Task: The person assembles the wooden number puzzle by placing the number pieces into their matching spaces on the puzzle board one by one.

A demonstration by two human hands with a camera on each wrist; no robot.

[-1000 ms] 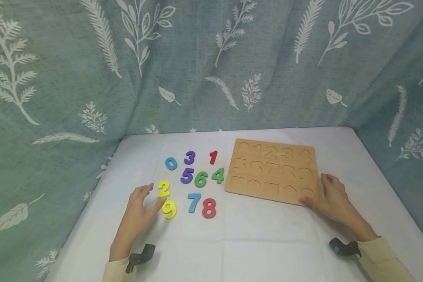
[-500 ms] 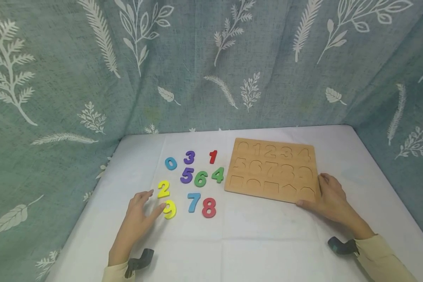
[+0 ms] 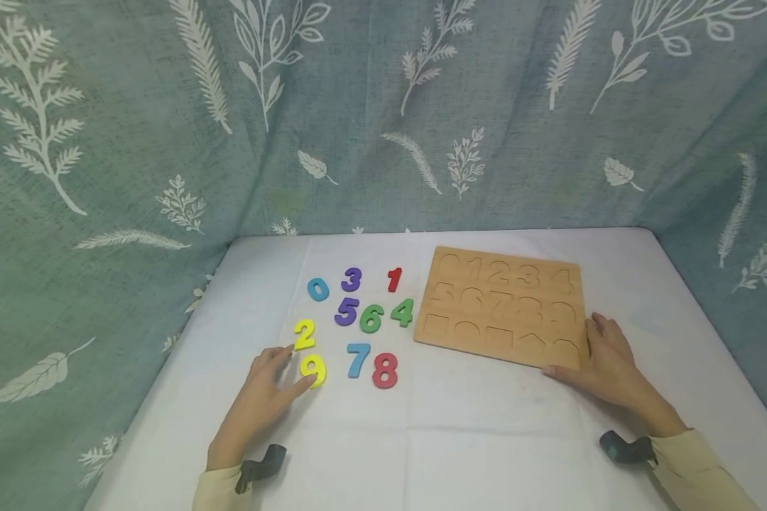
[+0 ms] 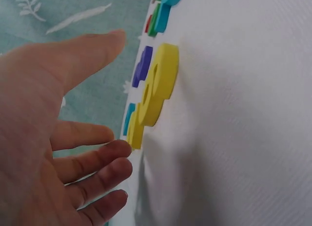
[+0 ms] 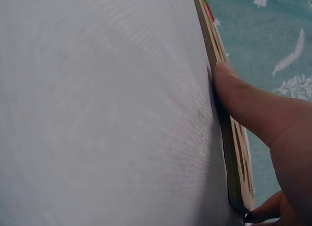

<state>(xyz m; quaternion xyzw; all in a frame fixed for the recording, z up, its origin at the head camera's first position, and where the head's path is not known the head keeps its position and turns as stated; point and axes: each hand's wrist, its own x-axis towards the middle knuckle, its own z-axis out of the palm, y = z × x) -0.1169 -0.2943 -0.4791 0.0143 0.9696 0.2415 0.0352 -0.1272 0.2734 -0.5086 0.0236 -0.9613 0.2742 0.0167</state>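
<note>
My left hand (image 3: 262, 397) hovers at the left of the loose numbers, thumb and fingers spread with nothing between them. Its thumb tip overlaps the yellow number 9 (image 3: 305, 367) in the head view, and its index fingertip is close to the yellow number 2 (image 3: 305, 339). The left wrist view shows these fingers (image 4: 92, 175) apart from the yellow 9 (image 4: 166, 72). On the right, my right hand (image 3: 607, 369) grips the near right corner of a wooden number puzzle board (image 3: 486, 316). Its thumb presses the board's near edge (image 5: 237, 153); the other fingers lie along the right side.
Behind and right of the yellow pieces lie a blue 0 (image 3: 318, 289), purple 3 (image 3: 351, 279), red 1 (image 3: 394, 279), purple 5 (image 3: 346, 311), green 6 (image 3: 371, 319), green 4 (image 3: 403, 312), blue 7 (image 3: 358, 360) and red 8 (image 3: 385, 370). A leaf-patterned curtain (image 3: 358, 191) borders the white table (image 3: 473, 454).
My right thumb has slid from the board's top near the corner to its near edge. My left hand has shifted slightly, its thumb now over the yellow 9. The head view has shifted a little.
</note>
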